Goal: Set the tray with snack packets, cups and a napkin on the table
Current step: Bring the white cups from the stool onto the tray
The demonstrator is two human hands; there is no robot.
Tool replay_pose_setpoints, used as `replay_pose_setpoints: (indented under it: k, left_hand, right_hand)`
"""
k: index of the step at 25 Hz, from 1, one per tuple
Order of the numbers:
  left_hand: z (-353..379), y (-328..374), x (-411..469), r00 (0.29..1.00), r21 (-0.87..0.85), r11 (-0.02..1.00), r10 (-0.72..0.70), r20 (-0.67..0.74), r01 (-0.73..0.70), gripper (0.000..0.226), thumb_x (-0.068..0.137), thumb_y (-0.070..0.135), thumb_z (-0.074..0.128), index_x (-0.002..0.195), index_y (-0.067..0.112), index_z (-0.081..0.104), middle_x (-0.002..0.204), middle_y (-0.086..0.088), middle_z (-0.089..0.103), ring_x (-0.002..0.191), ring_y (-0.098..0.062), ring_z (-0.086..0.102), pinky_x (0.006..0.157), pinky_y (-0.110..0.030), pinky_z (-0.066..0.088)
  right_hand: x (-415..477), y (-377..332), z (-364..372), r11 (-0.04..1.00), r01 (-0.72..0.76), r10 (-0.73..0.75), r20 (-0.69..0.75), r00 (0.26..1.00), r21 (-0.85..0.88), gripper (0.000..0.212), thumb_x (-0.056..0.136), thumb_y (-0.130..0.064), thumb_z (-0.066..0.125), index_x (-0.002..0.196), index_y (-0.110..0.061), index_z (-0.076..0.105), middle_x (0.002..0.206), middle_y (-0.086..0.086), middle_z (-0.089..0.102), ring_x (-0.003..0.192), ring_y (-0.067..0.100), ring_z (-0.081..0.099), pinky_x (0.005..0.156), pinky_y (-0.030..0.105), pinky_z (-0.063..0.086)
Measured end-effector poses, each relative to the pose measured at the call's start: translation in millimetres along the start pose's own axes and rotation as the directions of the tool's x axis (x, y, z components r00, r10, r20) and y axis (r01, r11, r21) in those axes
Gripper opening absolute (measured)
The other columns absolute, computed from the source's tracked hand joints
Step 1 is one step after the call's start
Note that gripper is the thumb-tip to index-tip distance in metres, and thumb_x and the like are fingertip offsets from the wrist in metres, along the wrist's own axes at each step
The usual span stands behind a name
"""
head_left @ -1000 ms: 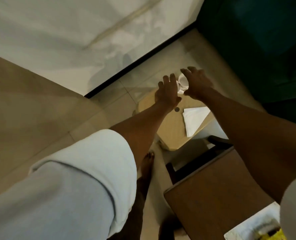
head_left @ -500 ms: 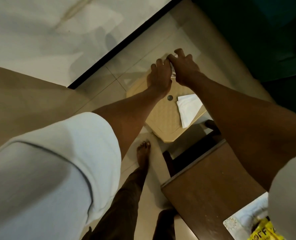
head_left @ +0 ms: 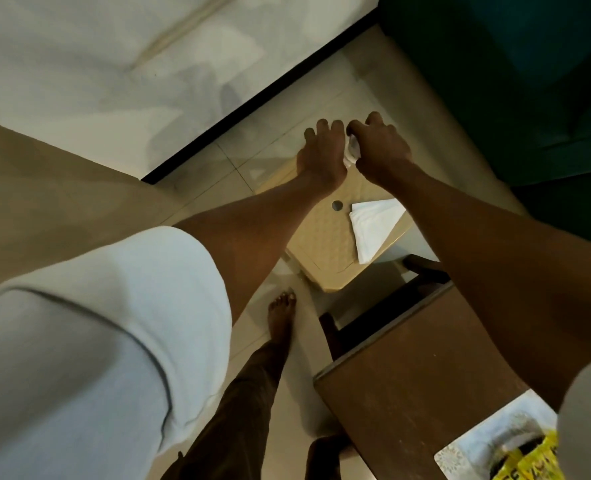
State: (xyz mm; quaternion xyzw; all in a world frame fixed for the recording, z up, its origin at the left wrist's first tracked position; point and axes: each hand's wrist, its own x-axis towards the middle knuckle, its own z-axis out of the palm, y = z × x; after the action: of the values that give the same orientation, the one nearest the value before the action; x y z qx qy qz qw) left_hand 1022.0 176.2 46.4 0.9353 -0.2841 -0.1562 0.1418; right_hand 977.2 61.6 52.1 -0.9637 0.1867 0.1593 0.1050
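Both hands work a small white wad between them, the left hand [head_left: 320, 157] and right hand [head_left: 380, 147] closed on it, while a folded napkin [head_left: 373, 225], likely light, limp and best pinched at an edge, lies just below the right wrist on a beige stool [head_left: 325, 251].

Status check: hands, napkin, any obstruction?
Left hand and right hand pinch crumpled white paper. Folded napkin lies on beige stool. Nothing blocking.
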Motion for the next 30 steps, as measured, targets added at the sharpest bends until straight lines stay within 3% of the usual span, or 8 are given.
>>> replay_pose_setpoints:
  k: [4, 8, 13, 19, 22, 26, 30]
  left_hand:
    - [-40, 24, 0, 0.998, 0.024, 0.998, 0.054, -0.029, -0.053, 0.057, 0.084, 0.023, 0.078, 0.133, 0.015, 0.049, 0.134, -0.015, 0.050, 0.118, -0.029, 0.054, 0.085, -0.033, 0.056]
    - [-85, 75, -12, 0.985, 0.037, 0.985, 0.172, -0.015, -0.171, 0.048, 0.089, 0.016, 0.071, 0.132, 0.012, 0.051, 0.137, -0.020, 0.046, 0.123, -0.035, 0.049, 0.094, -0.038, 0.052]
    - [-116, 206, -67, 0.951, 0.084, 0.953, 0.299, -0.082, -0.292, 0.037, 0.091, 0.017, 0.068, 0.125, 0.013, 0.053, 0.136, -0.021, 0.044, 0.117, -0.038, 0.051, 0.092, -0.040, 0.049]
    - [-103, 387, -165, 0.835, 0.085, 0.834, 0.549, -0.025, -0.545, 0.027, 0.099, 0.024, 0.056, 0.124, 0.015, 0.052, 0.135, -0.014, 0.042, 0.120, -0.035, 0.042, 0.084, -0.044, 0.047]
    - [-84, 479, -233, 0.766, 0.087, 0.764, 0.642, -0.014, -0.639, 0.032, 0.093, 0.016, 0.063, 0.123, 0.018, 0.053, 0.131, -0.007, 0.047, 0.116, -0.032, 0.044, 0.076, -0.039, 0.045]
    - [-58, 578, -304, 0.676, 0.050, 0.674, 0.735, 0.059, -0.737, 0.049, 0.084, 0.008, 0.071, 0.128, 0.021, 0.052, 0.130, -0.003, 0.050, 0.115, -0.031, 0.046, 0.079, -0.043, 0.049]
    - [-21, 651, -388, 0.562, 0.025, 0.564, 0.816, 0.134, -0.825, 0.048, 0.083, 0.012, 0.074, 0.125, 0.025, 0.053, 0.126, -0.001, 0.050, 0.113, -0.027, 0.048, 0.078, -0.042, 0.053]
  right_hand:
    - [-20, 10, -42, 0.998, -0.036, 0.039, -0.079, 0.996, 0.049, 0.058, 0.085, -0.009, 0.078, 0.136, -0.023, 0.054, 0.135, 0.018, 0.053, 0.115, 0.039, 0.058, 0.092, 0.050, 0.056]
    - [-62, 33, -110, 0.998, -0.060, 0.064, -0.167, 0.984, 0.027, 0.053, 0.091, -0.014, 0.073, 0.139, -0.023, 0.053, 0.138, 0.017, 0.051, 0.119, 0.037, 0.057, 0.088, 0.046, 0.055]
    - [-178, 123, -199, 0.988, -0.155, 0.152, -0.282, 0.947, 0.012, 0.058, 0.088, -0.017, 0.076, 0.140, -0.022, 0.050, 0.139, 0.019, 0.048, 0.119, 0.040, 0.057, 0.092, 0.052, 0.055]
    - [-359, 250, -225, 0.952, -0.291, 0.303, -0.374, 0.877, 0.091, 0.052, 0.090, -0.020, 0.073, 0.137, -0.020, 0.051, 0.131, 0.016, 0.050, 0.110, 0.039, 0.062, 0.083, 0.048, 0.054]
    - [-461, 315, -221, 0.908, -0.385, 0.418, -0.381, 0.825, 0.163, 0.051, 0.088, -0.019, 0.075, 0.134, -0.018, 0.052, 0.127, 0.015, 0.051, 0.108, 0.039, 0.062, 0.079, 0.047, 0.052]
    - [-570, 384, -208, 0.843, -0.479, 0.539, -0.390, 0.747, 0.246, 0.049, 0.087, -0.019, 0.075, 0.132, -0.018, 0.054, 0.123, 0.014, 0.052, 0.103, 0.038, 0.063, 0.076, 0.046, 0.052]
    - [-680, 431, -181, 0.772, -0.558, 0.636, -0.376, 0.674, 0.306, 0.055, 0.085, -0.023, 0.078, 0.134, -0.019, 0.053, 0.124, 0.015, 0.052, 0.102, 0.037, 0.064, 0.080, 0.047, 0.056]
